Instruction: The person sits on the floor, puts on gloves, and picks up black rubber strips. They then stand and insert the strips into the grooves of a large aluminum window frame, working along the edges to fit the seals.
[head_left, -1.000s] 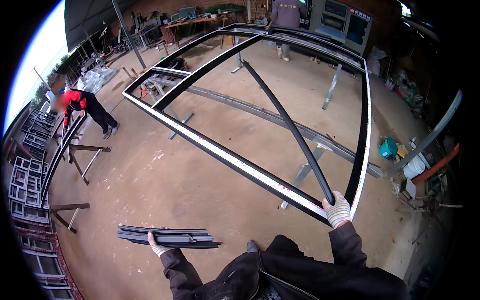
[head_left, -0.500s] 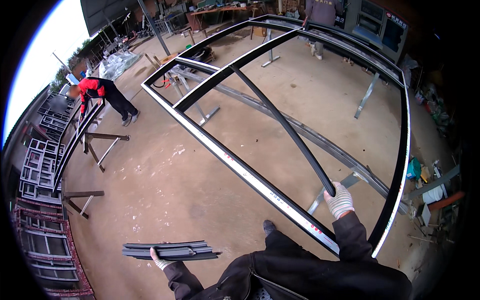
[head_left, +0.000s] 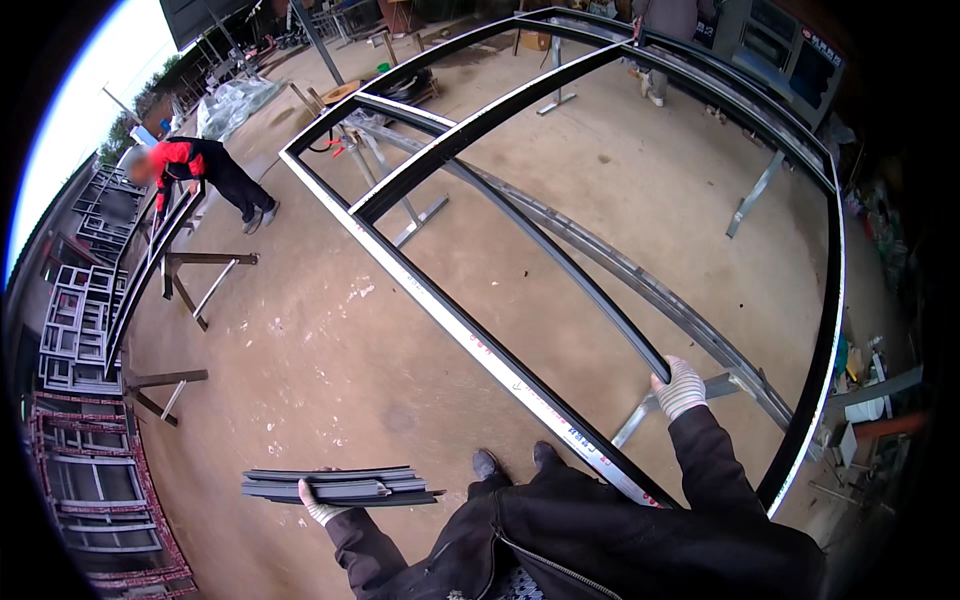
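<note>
My left hand (head_left: 318, 503), in a pale knitted glove, is closed around a bundle of short dark grey profile strips (head_left: 400, 487), held level low on the left. On the right, my gloved right hand (head_left: 682, 388) grips the near end of a long black strip (head_left: 636, 335). That strip slants away to the far left, its far end meeting the crossbar (head_left: 480, 125) of a large frame. The frame (head_left: 515, 383) has black inner sides and white faces, and it lies raised in front of me. My right forearm reaches over its near corner.
Metal stands and a long grey beam (head_left: 640, 265) sit beneath the frame. At the left a person in red and black (head_left: 185, 165) bends over bars on trestles (head_left: 205, 258). Another person (head_left: 655, 60) stands behind the frame. Stacked window frames (head_left: 80, 330) line the left side.
The view has shifted slightly, so the frame appears a little lower and farther right, and both my shoes now show. Both hands keep hold of their strips.
</note>
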